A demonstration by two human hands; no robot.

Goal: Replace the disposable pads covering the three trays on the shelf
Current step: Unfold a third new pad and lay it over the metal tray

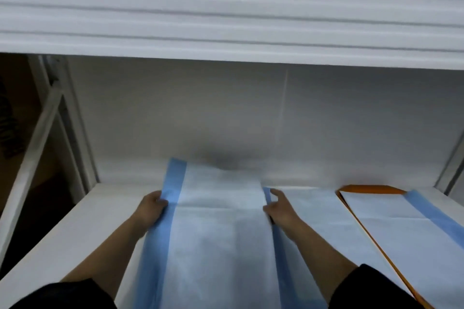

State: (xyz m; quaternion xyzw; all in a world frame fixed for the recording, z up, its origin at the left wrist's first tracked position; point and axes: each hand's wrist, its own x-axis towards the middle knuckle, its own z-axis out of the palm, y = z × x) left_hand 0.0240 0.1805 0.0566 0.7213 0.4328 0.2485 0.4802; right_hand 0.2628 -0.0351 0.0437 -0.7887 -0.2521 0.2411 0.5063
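Note:
A white disposable pad with blue side strips (221,228) lies lengthwise in the middle of the white shelf (82,228), its far end curling up against the back wall. My left hand (150,207) grips its left blue edge. My right hand (278,208) pinches its right blue edge, forefinger stretched forward. To the right lies a second pad (324,211), partly under the first. Further right a third pad (401,228) covers an orange tray (371,188), of which only the rim shows. Any trays under the other two pads are hidden.
A glossy white upper shelf (226,15) hangs close overhead. White frame posts (50,113) stand at the left, and another post (452,168) at the right. The left part of the shelf surface is bare white.

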